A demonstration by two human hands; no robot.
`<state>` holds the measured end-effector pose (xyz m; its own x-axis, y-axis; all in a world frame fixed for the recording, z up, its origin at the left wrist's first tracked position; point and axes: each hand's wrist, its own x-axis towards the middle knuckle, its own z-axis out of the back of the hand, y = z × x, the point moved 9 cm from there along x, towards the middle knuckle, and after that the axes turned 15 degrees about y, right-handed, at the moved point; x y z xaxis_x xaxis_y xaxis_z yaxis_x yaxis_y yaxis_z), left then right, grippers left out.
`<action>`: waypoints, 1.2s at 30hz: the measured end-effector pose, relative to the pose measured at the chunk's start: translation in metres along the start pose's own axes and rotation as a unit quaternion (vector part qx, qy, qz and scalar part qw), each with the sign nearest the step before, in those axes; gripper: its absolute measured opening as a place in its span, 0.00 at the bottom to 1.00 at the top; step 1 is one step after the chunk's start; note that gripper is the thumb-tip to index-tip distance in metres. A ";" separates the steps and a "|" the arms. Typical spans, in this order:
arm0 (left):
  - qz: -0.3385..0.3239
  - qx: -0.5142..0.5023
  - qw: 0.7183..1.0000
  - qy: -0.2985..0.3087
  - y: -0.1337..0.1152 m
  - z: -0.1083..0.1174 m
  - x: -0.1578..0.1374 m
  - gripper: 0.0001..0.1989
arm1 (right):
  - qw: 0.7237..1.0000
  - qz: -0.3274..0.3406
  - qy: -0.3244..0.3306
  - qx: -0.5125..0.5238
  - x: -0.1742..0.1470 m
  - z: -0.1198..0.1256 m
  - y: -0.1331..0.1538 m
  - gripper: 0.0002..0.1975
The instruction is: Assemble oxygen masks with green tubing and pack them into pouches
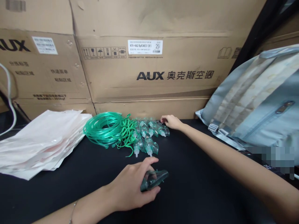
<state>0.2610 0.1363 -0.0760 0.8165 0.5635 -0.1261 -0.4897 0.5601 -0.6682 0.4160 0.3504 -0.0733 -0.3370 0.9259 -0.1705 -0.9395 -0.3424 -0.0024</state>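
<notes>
Transparent green plastic is showing in the bare left hand (134,183), whose fingers and thumb are clasping a cup-shaped mask (160,176). Ahead of that hand, a cluster of clear, green-tinted plastic masks (150,143) is lying beside coiled, glossy green tubing (92,129). The bare right hand (172,121) is sitting at the cluster's far right edge, fingers bent; whether it is gripping anything, I cannot tell.
</notes>
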 end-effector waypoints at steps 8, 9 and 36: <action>-0.005 0.022 1.000 -0.013 0.001 -0.001 -0.001 0.24 | 0.995 -0.085 0.022 0.047 0.020 0.004 -0.008 0.15; -0.008 0.027 0.999 -0.018 0.001 -0.001 -0.001 0.25 | 0.994 -0.092 0.026 0.051 0.023 0.004 -0.006 0.15; -0.020 -0.447 0.879 -0.167 0.029 0.017 -0.003 0.20 | 0.840 0.230 0.110 0.479 -0.116 0.007 0.077 0.17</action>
<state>0.2388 0.1612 -0.0824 0.6191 0.7846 0.0337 0.0951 -0.0323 -0.9949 0.3826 0.2173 -0.0469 -0.7575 0.6428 -0.1141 -0.3664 -0.2739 0.8892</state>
